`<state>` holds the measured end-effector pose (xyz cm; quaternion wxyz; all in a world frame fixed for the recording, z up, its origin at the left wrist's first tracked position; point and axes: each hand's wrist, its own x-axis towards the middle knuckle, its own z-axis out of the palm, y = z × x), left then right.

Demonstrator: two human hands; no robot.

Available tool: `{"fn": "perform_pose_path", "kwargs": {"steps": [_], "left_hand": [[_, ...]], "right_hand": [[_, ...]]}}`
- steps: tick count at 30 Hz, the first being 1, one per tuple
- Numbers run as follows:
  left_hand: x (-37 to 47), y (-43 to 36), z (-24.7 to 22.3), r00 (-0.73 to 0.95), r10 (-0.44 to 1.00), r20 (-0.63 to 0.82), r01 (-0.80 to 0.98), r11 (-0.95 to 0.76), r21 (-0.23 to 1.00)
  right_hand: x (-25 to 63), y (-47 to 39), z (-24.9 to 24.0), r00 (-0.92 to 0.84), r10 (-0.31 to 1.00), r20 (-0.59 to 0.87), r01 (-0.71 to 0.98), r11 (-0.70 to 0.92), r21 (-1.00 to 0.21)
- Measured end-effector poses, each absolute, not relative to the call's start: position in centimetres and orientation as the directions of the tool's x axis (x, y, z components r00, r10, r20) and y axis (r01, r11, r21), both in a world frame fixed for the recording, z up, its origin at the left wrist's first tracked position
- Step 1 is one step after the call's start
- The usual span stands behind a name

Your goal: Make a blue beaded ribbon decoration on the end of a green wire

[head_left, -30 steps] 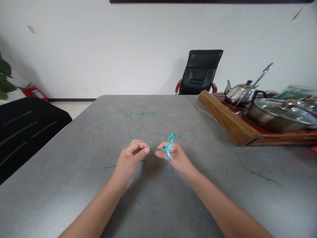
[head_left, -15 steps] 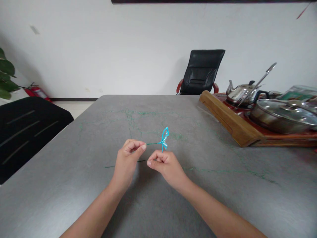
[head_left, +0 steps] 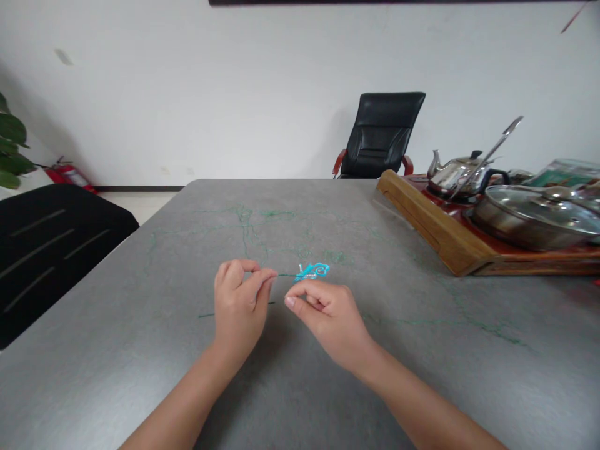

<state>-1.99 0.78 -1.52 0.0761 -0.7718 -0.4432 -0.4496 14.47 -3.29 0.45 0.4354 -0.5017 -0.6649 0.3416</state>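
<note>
Between thumb and forefinger, my left hand [head_left: 244, 300] pinches a thin dark-green wire stem that points to the right. At the stem's far end is a bright blue looped ornament [head_left: 319, 269] with a pale, bead-like strip, its shape like a butterfly wing. My right hand [head_left: 330, 315] is closed just below and in front of the ornament, thumb against curled fingers. Whatever it may hold is too small or hidden to make out. Behind my left hand a second dark-green stem [head_left: 206, 315] lies on the grey table [head_left: 140, 350], partly covered.
On the right stands a wooden tea tray [head_left: 440, 237] with a metal kettle [head_left: 457, 175] and a glass-lidded pan [head_left: 534, 219]. Green vein-like marks run across the tabletop. Beyond it is a black office chair [head_left: 382, 134]; another black chair back [head_left: 60, 250] is at left.
The blue ornament has turned from standing upright to lying more sideways, pointing right. My left hand has rolled with the stem, and my right hand has shifted slightly right.
</note>
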Motion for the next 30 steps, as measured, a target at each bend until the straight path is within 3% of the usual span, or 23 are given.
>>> {"fn": "perform_pose_path", "kwargs": {"steps": [5, 8, 10, 13, 17, 20, 24, 30], "left_hand": [[-2.3, 1.0, -1.3, 0.345, 0.535, 0.771, 0.757, -0.644, 0.108], [-2.3, 1.2, -1.1, 0.412, 0.515, 0.752, 0.701, -0.706, 0.099], [-2.3, 1.3, -0.8, 0.427, 0.542, 0.724, 0.645, -0.744, 0.176], [-2.3, 1.4, -0.3, 0.442, 0.647, 0.622, 0.540, -0.745, 0.391], [-2.3, 1.4, 0.0, 0.449, 0.788, 0.421, 0.401, -0.599, 0.693], [-2.2, 1.3, -0.4, 0.427, 0.848, 0.314, 0.282, -0.455, 0.845], [-1.6, 1.0, -1.2, 0.369, 0.897, 0.243, 0.143, -0.313, 0.939], [-1.3, 1.1, -1.8, 0.192, 0.961, 0.198, 0.040, -0.209, 0.977]], "right_hand": [[16.2, -2.5, 1.0, -0.036, 0.963, 0.268, 0.417, 0.258, -0.871], [17.0, -2.1, 1.0, -0.028, 0.960, 0.280, 0.444, 0.263, -0.857], [17.5, -1.7, 1.1, -0.016, 0.963, 0.270, 0.446, 0.249, -0.860], [18.3, -1.0, 1.0, -0.004, 0.974, 0.228, 0.421, 0.209, -0.883], [19.4, 0.1, 0.5, -0.081, 0.988, 0.130, 0.287, 0.148, -0.946], [19.4, 0.8, -0.4, -0.083, 0.993, 0.086, 0.226, 0.103, -0.969], [18.3, 1.4, -2.1, -0.079, 0.997, 0.026, 0.154, 0.038, -0.987], [16.1, 0.6, -3.0, -0.163, 0.986, 0.023, 0.130, 0.045, -0.991]]}}
